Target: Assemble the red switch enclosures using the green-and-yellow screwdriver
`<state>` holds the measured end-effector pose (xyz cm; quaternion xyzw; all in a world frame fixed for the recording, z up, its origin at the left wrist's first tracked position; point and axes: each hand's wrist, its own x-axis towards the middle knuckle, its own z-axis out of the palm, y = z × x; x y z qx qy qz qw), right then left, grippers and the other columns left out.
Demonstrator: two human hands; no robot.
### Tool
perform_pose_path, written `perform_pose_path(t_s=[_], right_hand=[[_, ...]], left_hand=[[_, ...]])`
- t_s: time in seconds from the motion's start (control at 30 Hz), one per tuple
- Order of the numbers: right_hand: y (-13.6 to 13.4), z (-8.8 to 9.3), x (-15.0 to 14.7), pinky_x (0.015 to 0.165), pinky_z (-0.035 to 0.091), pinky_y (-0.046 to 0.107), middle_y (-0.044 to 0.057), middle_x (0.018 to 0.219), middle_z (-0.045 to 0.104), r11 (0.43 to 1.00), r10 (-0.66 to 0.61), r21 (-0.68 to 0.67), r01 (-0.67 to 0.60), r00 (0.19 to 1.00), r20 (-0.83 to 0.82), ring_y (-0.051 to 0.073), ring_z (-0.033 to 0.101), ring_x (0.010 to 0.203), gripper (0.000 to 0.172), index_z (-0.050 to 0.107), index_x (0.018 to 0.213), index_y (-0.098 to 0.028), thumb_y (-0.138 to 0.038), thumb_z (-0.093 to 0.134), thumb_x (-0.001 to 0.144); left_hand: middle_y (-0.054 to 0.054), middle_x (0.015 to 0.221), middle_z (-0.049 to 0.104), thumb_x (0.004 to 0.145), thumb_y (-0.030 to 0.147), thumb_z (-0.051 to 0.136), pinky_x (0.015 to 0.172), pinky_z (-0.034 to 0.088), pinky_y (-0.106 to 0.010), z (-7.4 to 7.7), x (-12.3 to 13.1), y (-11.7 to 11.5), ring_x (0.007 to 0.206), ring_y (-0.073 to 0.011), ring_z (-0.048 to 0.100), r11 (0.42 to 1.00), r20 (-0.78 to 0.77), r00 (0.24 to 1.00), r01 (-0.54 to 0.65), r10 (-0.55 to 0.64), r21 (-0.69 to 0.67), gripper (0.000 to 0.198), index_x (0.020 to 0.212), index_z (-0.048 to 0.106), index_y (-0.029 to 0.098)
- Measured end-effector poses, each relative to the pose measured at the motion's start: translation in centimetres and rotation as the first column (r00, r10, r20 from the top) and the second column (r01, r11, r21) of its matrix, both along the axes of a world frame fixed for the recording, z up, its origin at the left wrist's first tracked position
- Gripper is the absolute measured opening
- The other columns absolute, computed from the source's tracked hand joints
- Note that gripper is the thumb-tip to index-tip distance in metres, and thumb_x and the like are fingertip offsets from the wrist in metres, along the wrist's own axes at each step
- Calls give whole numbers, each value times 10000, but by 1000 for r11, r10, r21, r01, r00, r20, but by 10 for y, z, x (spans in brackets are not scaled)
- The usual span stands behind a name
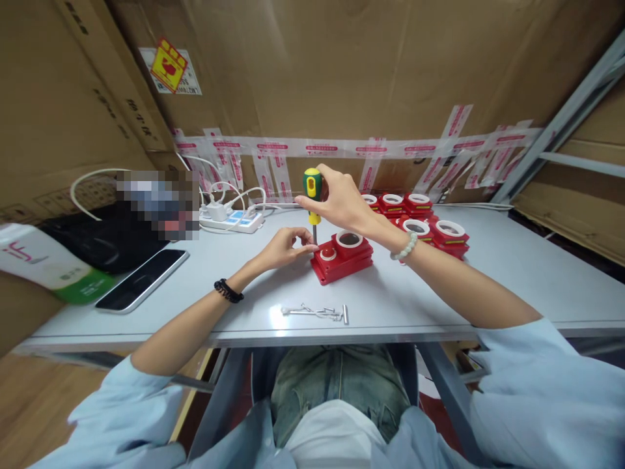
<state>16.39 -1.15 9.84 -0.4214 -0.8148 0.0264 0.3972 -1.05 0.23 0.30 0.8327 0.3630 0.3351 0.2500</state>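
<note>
My right hand (336,198) is closed around the handle of a green and yellow screwdriver (312,185), held upright. Its metal shaft points down at the near-left corner area of a red box (344,266), which has a white ring around a dark round window and a smaller red round part beside it. At that same corner my left hand (288,247) has its thumb and forefinger drawn together beside the screwdriver's tip. Whatever lies between those fingertips is too small to make out. A thin silver rod (312,312) with a crosspiece and a thin chain or cord lies in front of the box.
Several similar red boxes (450,241) stand at the back right. A white power strip (239,221) with plugs and cables sits at the back left. A phone (142,281), a white and green tube (53,264) and a black bag (97,238) lie on the left. Cardboard (317,71) walls the back.
</note>
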Motion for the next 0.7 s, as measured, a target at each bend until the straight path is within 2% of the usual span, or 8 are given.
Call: perform_pose_path(t_s=[0.23,0.33,0.43,0.53,0.63,0.7], right_hand=[[3,4,0,724,487,357,-3,773,619,997,68,34,-66,996,-64,178,581,708,218,490,899,-220,-293,677,814],[4,9,3,736,519,356,10,825,638,991,118,74,-109,985,-125,174,616,747,226,514,972,-213,-309,669,838],[-1,18,10,718,541,340,22,853,645,988,139,100,-120,966,-219,179,641,786,293,525,1003,-224,-416,682,846],[-11,22,20,695,554,317,23,855,648,985,157,120,-125,938,-308,187,652,828,384,535,1007,-251,-543,693,814],[-22,20,30,670,562,307,10,830,635,985,164,115,-131,920,-355,173,646,807,411,543,983,-260,-579,708,785],[-28,16,35,663,568,315,4,812,619,986,159,100,-131,914,-372,162,636,779,391,545,957,-249,-552,721,783]], left_hand=[[-5,738,656,861,440,637,622,373,-263,-4,4,-2,644,-116,505,997,35,999,-22,19,74,291,778,617,162],[-23,786,680,856,421,653,638,408,-259,4,3,-8,680,-119,548,990,132,991,-54,37,130,270,804,622,158],[-43,779,715,829,431,698,606,408,-256,16,1,-23,655,-118,569,994,165,986,-49,33,94,283,809,673,150],[-44,761,751,809,412,737,597,419,-251,25,1,-43,642,-125,613,991,-13,992,125,-126,-37,257,813,736,155],[-41,784,768,806,360,752,650,480,-232,28,6,-60,675,-133,666,933,-151,930,305,-335,-191,209,831,762,153],[-43,788,770,811,325,753,665,495,-216,26,10,-66,683,-133,683,900,-208,888,358,-411,-249,183,842,769,145]])
